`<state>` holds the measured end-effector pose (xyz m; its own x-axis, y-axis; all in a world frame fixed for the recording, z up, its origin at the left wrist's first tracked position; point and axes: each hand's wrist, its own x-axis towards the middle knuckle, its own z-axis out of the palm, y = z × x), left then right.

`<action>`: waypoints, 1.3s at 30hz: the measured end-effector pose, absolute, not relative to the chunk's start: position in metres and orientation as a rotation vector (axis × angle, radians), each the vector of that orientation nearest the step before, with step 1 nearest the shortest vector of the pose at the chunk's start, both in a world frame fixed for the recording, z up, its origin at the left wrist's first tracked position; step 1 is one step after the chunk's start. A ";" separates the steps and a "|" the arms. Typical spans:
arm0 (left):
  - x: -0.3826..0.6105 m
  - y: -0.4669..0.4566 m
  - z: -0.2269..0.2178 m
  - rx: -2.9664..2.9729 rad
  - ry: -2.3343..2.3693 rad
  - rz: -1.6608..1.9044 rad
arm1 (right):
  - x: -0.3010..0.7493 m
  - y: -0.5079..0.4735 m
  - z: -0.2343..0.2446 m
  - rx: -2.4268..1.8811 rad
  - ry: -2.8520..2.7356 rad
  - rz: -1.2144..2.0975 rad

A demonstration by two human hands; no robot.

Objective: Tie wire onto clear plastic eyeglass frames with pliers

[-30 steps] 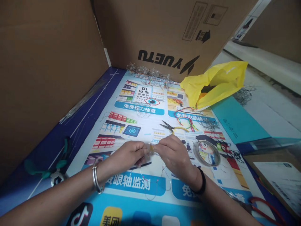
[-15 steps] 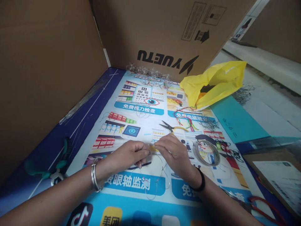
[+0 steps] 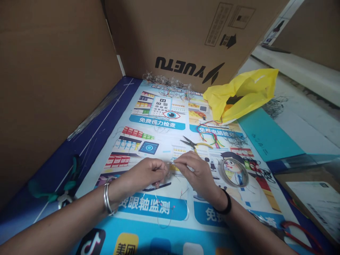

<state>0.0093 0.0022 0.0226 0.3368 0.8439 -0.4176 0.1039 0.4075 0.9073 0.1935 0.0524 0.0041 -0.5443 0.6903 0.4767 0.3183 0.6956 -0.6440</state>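
Observation:
Above the printed mat, my left hand is closed with its fingers curled and thumb pressed in. Close to its right, my right hand pinches with thumb and forefinger. A short piece of thin wire spans the small gap between the fingertips. Below the hands hangs a loop of thin wire carrying small reddish beads; its upper ends run up to the hands. What lies inside the left fingers is hidden. Just beyond the right hand lie long-nose pliers with yellow handles.
Cardboard walls stand behind and left. Wire pieces lie along the back. A yellow bag, coloured cords and a tape roll are right. Green-handled pliers lie left; a red-handled tool lies front right.
My left hand has turned slightly, its fingers more curled. The hanging wire loop has swung and changed shape. My right hand has barely moved.

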 end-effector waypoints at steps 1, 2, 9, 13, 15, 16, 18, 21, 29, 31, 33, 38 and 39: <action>0.009 0.002 0.023 1.062 1.145 0.626 | 0.193 0.052 0.004 -0.763 -2.161 0.646; 0.009 0.002 0.024 1.067 1.151 0.632 | 0.194 0.053 0.005 -0.756 -2.167 0.653; 0.006 0.004 0.030 1.103 1.285 0.677 | 0.222 0.081 0.026 -0.977 -2.319 0.396; 0.001 0.006 0.029 1.137 1.340 0.733 | 0.246 0.100 0.030 -1.136 -2.560 0.006; -0.001 0.007 0.029 1.129 1.367 0.764 | 0.252 0.105 0.026 -1.151 -2.672 -0.093; -0.001 0.008 0.029 1.125 1.374 0.774 | 0.253 0.106 0.022 -1.158 -2.720 -0.128; -0.001 0.008 0.029 1.127 1.375 0.789 | 0.251 0.106 0.015 -1.192 -2.779 -0.213; 0.000 0.008 0.029 1.138 1.362 0.795 | 0.246 0.105 0.007 -1.222 -2.812 -0.315; 0.002 0.008 0.026 1.154 1.347 0.805 | 0.229 0.094 0.001 -1.182 -2.810 -0.393; 0.002 0.008 0.025 1.157 1.356 0.796 | 0.227 0.092 -0.002 -1.188 -2.794 -0.401; 0.002 0.008 0.025 1.160 1.360 0.785 | 0.225 0.092 -0.005 -1.215 -2.761 -0.403; 0.002 0.008 0.023 1.168 1.353 0.776 | 0.230 0.094 0.002 -1.297 -2.638 -0.321; 0.001 0.008 0.023 1.179 1.363 0.774 | 0.233 0.093 0.007 -1.286 -2.619 -0.266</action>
